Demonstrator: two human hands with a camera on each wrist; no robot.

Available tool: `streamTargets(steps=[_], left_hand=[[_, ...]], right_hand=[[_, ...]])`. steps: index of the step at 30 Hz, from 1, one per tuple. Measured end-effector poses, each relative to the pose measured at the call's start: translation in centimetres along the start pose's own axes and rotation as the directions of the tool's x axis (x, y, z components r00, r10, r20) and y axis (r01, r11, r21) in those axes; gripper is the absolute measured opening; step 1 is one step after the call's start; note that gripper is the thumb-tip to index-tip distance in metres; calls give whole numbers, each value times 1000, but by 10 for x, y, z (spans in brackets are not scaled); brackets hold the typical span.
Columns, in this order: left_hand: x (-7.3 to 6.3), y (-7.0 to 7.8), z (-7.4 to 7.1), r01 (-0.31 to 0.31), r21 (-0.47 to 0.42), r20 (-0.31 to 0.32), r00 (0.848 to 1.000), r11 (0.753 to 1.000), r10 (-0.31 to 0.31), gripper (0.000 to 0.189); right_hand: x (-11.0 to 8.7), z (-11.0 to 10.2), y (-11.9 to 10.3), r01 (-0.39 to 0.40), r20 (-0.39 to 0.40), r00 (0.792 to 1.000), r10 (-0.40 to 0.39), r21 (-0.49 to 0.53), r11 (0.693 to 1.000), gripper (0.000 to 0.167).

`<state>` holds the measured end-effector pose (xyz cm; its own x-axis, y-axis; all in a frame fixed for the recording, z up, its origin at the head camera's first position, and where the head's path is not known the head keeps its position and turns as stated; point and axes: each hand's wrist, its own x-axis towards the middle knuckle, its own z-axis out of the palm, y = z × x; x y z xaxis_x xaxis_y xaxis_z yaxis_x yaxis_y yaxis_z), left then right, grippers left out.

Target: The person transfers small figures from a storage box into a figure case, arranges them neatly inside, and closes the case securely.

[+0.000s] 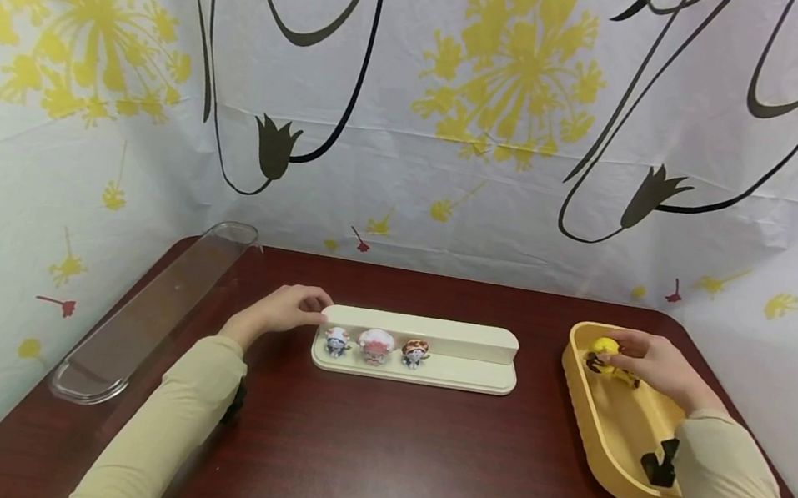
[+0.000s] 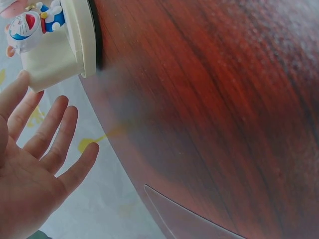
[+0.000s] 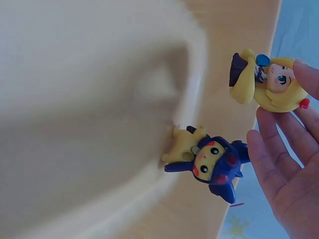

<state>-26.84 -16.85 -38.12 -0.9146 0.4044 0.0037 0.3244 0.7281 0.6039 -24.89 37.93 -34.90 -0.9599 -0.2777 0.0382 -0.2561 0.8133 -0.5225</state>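
Note:
My left hand (image 1: 289,308) touches the left back corner of a cream two-step display stand (image 1: 458,372) with its thumb and index finger; the other fingers are spread. A white-hooded blue cat figurine (image 1: 336,342), a pink-and-white figurine (image 1: 376,346) and a figurine with a brown-and-white cap (image 1: 415,353) stand in a row on the lower step's left half. Over the far end of a yellow tray (image 1: 588,446), my right hand (image 1: 656,367) pinches a yellow-haired doll figurine (image 3: 276,84) between thumb and fingers. Below it, a yellow figurine in a dark blue hood (image 3: 209,162) lies in the tray.
A long clear plastic cover (image 1: 155,318) lies along the table's left edge. White patterned cloth (image 1: 387,113) hangs behind and at both sides of the dark red wooden table (image 1: 371,464).

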Motion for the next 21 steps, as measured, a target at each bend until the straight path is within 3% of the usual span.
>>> streamTargets(steps=[11, 21], left_hand=[[1, -1, 1, -2, -2, -1, 1000, 1000, 2, 27], [1, -1, 1, -4, 4, -2, 1000, 1000, 4, 26]], right_hand=[[-2, -12, -5, 16, -18, 1000, -16, 0, 1000, 51], [0, -18, -23, 36, -25, 999, -36, -8, 999, 48]])
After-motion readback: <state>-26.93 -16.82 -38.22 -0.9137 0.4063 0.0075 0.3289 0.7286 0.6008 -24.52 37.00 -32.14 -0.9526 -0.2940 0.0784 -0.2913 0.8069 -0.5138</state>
